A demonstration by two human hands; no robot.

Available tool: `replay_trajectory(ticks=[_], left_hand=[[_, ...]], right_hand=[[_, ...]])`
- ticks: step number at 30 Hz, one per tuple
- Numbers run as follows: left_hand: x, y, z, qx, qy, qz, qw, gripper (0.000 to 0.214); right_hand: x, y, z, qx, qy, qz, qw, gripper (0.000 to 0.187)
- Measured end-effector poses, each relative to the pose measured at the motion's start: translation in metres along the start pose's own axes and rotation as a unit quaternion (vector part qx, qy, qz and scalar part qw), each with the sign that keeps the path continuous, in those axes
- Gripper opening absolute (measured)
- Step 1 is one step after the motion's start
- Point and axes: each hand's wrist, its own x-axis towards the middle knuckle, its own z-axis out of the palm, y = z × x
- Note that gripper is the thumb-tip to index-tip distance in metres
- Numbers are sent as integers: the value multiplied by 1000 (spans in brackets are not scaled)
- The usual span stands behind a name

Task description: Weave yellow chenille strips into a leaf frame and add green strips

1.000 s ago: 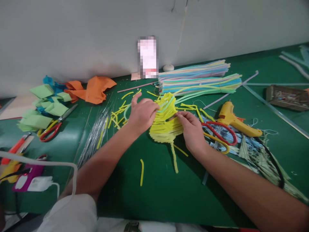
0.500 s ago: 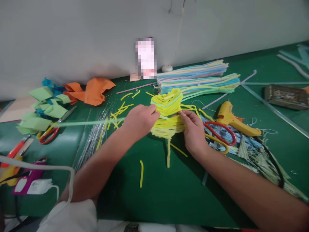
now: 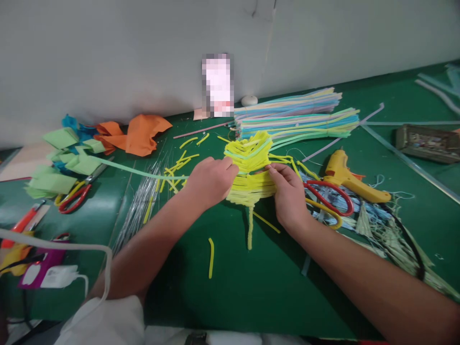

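Observation:
A yellow leaf shape made of pipe cleaners (image 3: 251, 189), with a pale stem pointing toward me, lies in the middle between my hands. My left hand (image 3: 212, 181) is closed on a light green pipe cleaner (image 3: 143, 174) at the leaf's left edge. One end of that strand trails out to the left; the other lies across the leaf's rows. At the right edge, my right hand (image 3: 289, 194) pinches the leaf between thumb and forefinger. Its other fingers are curled and partly hidden.
Bundles of pastel pipe cleaners (image 3: 294, 115) lie behind the leaf. To the right are red-and-yellow-handled scissors (image 3: 347, 199), a yellow glue gun (image 3: 352, 177) and tassels (image 3: 362, 220). Cut yellow pieces (image 3: 179, 165), wires (image 3: 138, 201) and green paper (image 3: 59, 139) lie left. A phone (image 3: 218, 86) leans on the wall.
The green pipe cleaner's loose left end has swung up and away from me, now bending near the green paper. Both hands have stayed nearly in place on the leaf.

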Motion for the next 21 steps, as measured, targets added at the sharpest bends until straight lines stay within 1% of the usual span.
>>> replay_trajectory(ticks=[5,10,15,17,21], left_hand=[[1,5,3,-51,-24,6,998,18],[1,8,4,-109,-19,-36,993,19],[1,9,8,-118,-34,-56,991,23],[1,9,11,-120,-30,-58,991,24],[0,9,15,-123,-2,-52,991,23]], right_hand=[[-1,-2,1,6,-13,7,1000,9],[-3,-4,3,21,-24,8,999,8],[-2,-6,3,53,-15,26,998,8],[-1,-7,3,54,-7,35,998,8],[-1,-9,3,56,0,48,997,8]])
